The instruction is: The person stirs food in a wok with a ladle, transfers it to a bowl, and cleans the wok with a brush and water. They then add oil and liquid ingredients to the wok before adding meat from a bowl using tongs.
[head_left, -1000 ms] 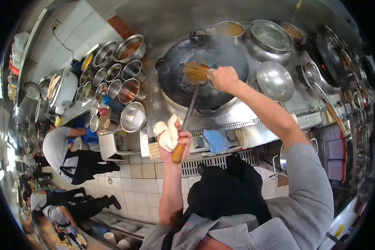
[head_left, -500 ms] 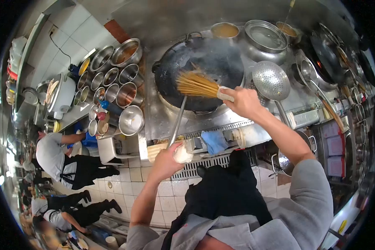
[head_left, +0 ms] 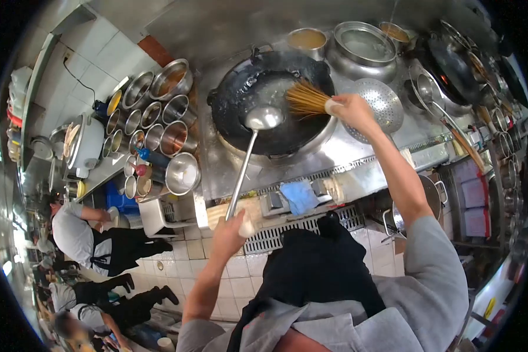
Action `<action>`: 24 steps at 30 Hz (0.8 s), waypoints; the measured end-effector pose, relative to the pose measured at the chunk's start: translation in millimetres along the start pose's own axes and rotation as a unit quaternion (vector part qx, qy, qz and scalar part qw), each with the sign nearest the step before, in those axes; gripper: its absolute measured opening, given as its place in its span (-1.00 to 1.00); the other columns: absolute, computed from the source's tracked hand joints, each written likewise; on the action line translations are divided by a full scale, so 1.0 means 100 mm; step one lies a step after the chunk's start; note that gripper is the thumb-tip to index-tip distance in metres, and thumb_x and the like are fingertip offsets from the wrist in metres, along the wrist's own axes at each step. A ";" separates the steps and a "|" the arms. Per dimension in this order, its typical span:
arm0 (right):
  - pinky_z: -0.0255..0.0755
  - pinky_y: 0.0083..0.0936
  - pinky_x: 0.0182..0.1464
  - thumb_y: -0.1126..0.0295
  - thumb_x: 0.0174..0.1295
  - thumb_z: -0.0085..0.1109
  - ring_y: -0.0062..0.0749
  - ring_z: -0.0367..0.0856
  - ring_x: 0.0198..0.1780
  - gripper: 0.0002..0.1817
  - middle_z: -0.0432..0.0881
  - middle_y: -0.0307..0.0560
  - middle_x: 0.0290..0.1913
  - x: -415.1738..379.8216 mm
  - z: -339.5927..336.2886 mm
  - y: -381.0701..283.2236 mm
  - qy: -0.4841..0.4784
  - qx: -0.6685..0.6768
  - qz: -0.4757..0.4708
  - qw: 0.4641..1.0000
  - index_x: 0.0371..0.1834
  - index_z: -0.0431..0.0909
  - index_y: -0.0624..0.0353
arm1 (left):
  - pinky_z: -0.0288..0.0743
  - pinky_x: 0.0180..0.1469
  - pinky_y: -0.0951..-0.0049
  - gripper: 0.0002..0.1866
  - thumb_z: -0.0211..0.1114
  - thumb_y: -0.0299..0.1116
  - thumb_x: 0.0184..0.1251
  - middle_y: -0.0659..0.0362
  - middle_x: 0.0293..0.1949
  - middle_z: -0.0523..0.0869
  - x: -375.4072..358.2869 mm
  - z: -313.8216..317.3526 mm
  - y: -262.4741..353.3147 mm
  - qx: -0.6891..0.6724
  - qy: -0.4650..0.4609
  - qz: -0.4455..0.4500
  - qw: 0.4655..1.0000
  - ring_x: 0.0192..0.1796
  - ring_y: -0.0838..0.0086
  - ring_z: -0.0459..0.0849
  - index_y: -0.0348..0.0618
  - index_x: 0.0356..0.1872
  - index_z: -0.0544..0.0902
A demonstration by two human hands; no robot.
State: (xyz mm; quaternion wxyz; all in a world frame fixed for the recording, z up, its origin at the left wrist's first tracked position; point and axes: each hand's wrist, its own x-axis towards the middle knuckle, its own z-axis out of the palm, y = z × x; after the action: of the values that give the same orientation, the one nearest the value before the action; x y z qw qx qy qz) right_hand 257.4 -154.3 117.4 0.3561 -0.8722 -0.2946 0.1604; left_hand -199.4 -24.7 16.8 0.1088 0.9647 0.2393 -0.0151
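Note:
A large black wok [head_left: 229,111] sits on the steel stove with some bubbly liquid inside. My left hand [head_left: 231,233] is closed on the long handle of a metal ladle [head_left: 264,118], whose bowl hangs over the middle of the wok; a pale cloth is bunched at that hand. Fingers of my right hand [head_left: 353,111] are wrapped round the bound end of a bamboo brush [head_left: 307,100], and its bristles spread over the wok's right side.
Right of the wok lies a perforated skimmer [head_left: 376,107] near a lidded steel pot [head_left: 364,50]. Metal bowls [head_left: 182,173] crowd the left counter. A blue cloth [head_left: 299,197] rests on the stove's front edge. Several people [head_left: 76,234] stand at the left.
The ladle's bowl has come up into view above the wok. My right hand and the brush have moved right and up, and the brush's bristles are now toward the wok's right side.

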 end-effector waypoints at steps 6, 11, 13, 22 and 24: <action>0.51 -0.37 0.02 0.04 0.13 0.29 -0.25 0.72 -0.07 -0.49 0.74 -0.01 -0.09 -0.07 0.46 0.09 -0.022 0.149 -0.094 0.984 0.12 0.64 0.01 | 0.53 -0.16 0.13 -0.19 0.48 -0.41 -0.17 0.06 -0.20 0.69 -0.06 0.13 0.00 0.074 -0.007 -0.004 0.997 -0.22 0.03 0.57 -0.01 0.29 0.45; 0.51 -0.34 0.01 0.10 0.10 0.33 -0.27 0.70 -0.08 -0.52 0.75 -0.06 -0.14 0.05 0.15 -0.05 0.036 -0.030 -0.013 0.999 0.10 0.65 -0.01 | 0.54 -0.14 0.16 -0.16 0.52 -0.42 -0.24 0.07 -0.15 0.71 -0.14 0.20 0.03 -0.025 0.026 -0.006 0.999 -0.22 -0.01 0.60 0.02 0.28 0.46; 0.49 -0.33 0.04 0.11 0.10 0.33 -0.27 0.69 -0.05 -0.53 0.75 -0.05 -0.12 -0.24 0.13 -0.08 0.006 0.082 -0.030 0.996 0.10 0.65 -0.02 | 0.54 -0.12 0.14 -0.18 0.52 -0.41 -0.22 0.00 -0.13 0.72 -0.16 0.28 0.12 -0.109 0.070 -0.006 0.992 -0.22 -0.04 0.62 0.01 0.27 0.47; 0.33 -0.61 -0.67 0.24 0.21 0.30 -0.59 0.51 -0.62 -0.53 0.67 -0.07 -0.38 -0.58 0.15 0.83 0.069 0.374 0.057 0.923 0.13 0.56 0.26 | 0.57 -0.06 0.28 -0.28 0.57 -0.24 -0.03 -0.08 -0.13 0.71 -0.05 -0.03 0.63 -0.170 0.048 -0.049 0.983 -0.15 0.07 0.71 -0.20 0.21 0.50; 0.34 -0.61 -0.68 0.26 0.23 0.29 -0.58 0.55 -0.57 -0.50 0.68 -0.05 -0.31 -1.04 0.16 0.88 0.166 0.465 0.075 0.867 0.20 0.50 0.26 | 0.53 0.01 0.21 -0.26 0.57 -0.22 -0.06 -0.08 -0.09 0.70 0.09 -0.20 0.91 -0.220 0.041 -0.003 0.975 -0.09 0.07 0.67 -0.19 0.22 0.50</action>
State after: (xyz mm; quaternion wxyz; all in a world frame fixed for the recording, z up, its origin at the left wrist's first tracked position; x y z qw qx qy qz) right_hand 204.4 -262.1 50.6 0.7508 -0.6389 -0.0567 0.1578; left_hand -149.5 -94.5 53.6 0.3081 0.9163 0.2439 0.0771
